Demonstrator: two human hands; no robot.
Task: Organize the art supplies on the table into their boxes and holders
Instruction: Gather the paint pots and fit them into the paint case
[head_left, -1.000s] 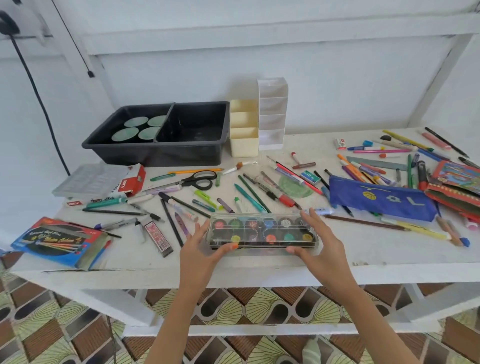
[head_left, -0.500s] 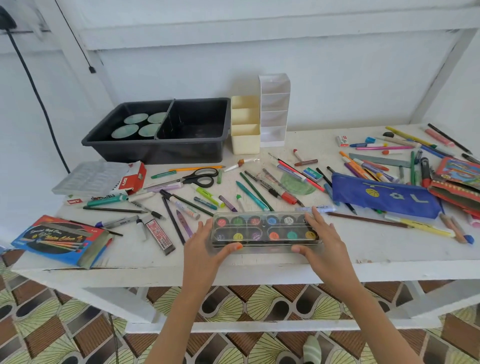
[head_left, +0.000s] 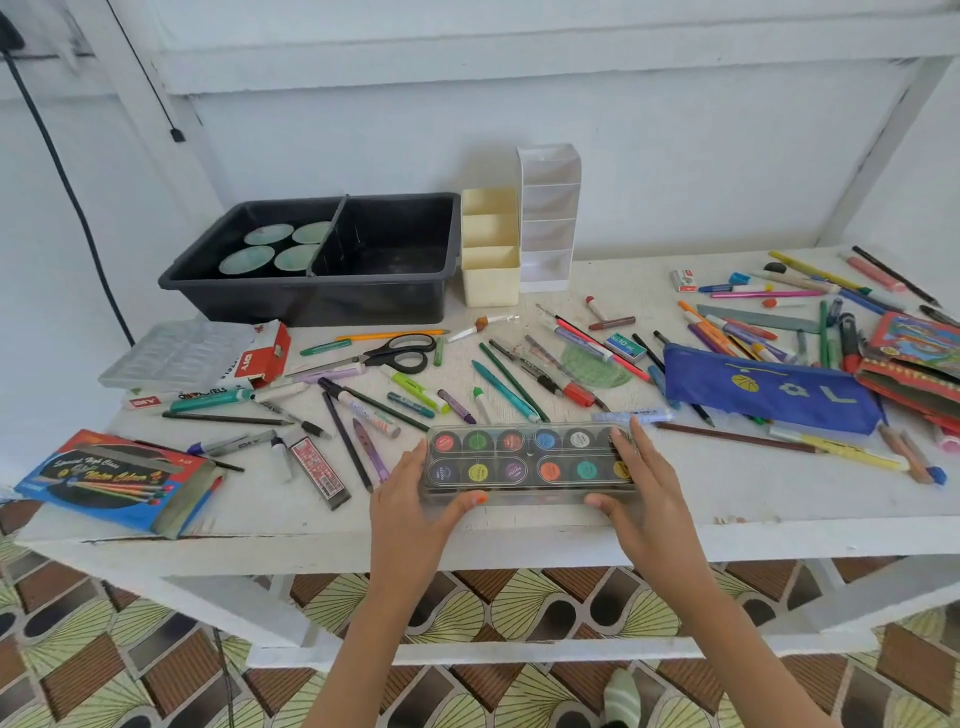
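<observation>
A clear paint box (head_left: 524, 462) with two rows of coloured pots lies near the front edge of the white table (head_left: 519, 535). My left hand (head_left: 410, 499) grips its left end, thumb along the front. My right hand (head_left: 644, 488) grips its right end, fingers over the top and thumb at the front. Pens, pencils, markers and crayons lie scattered behind it. At the back stand a black divided bin (head_left: 332, 260) with round lids in its left half, a cream holder (head_left: 491, 249) and a white tiered holder (head_left: 548, 218).
Black scissors (head_left: 400, 353) lie behind the box. A blue pencil pouch (head_left: 769, 389) lies to the right, with red boxes (head_left: 914, 364) past it. A watercolour box (head_left: 114, 478) sits front left, a clear tray and red carton (head_left: 208, 358) behind it.
Both hands have closed in on the ends of the paint box and hold it more firmly. The box stays at the same spot near the front edge.
</observation>
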